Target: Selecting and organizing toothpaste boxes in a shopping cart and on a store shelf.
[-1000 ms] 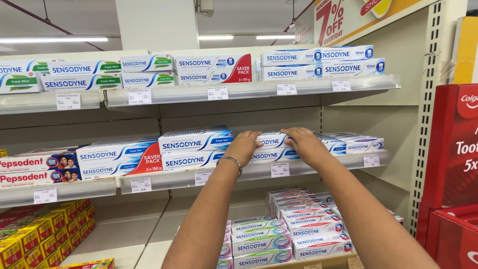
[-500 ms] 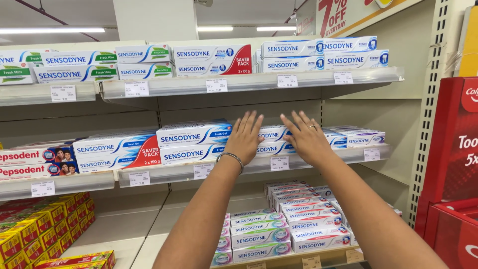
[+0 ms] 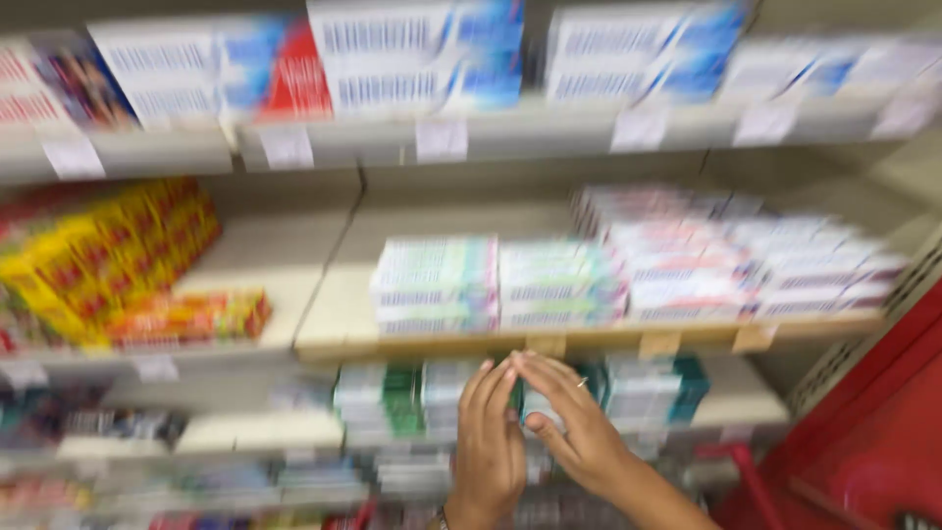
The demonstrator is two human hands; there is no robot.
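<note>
Both hands have dropped since the earlier frame, from the blue-and-white boxes on the upper shelf down to a much lower shelf, and the view has tilted down with them; the whole picture is smeared by that motion.

Now the left hand (image 3: 488, 447) rises from the bottom edge with its back to the camera, fingers straight and close together, tips pointing up at the front of the wooden shelf edge (image 3: 589, 343). The right hand (image 3: 574, 422) comes in from the lower right on a bare forearm, angled up and to the left, so that its fingertips meet those of the left hand. Its fingers curve loosely around a small pale toothpaste box (image 3: 542, 412) that shows between thumb and fingers; the blur makes it impossible to tell whether that box is truly gripped or only touched. The left hand is open and flat, holding nothing that can be seen.

That box sits in the row of green and white toothpaste boxes (image 3: 397, 397) on the shelf just below the wooden edge. Above the edge lie flat stacks of pale green boxes (image 3: 437, 285) and, to their right, pink and white boxes (image 3: 726, 265). Yellow and red cartons (image 3: 108, 255) fill the left bay. At the lower right stands a red display stand (image 3: 863, 442).
</note>
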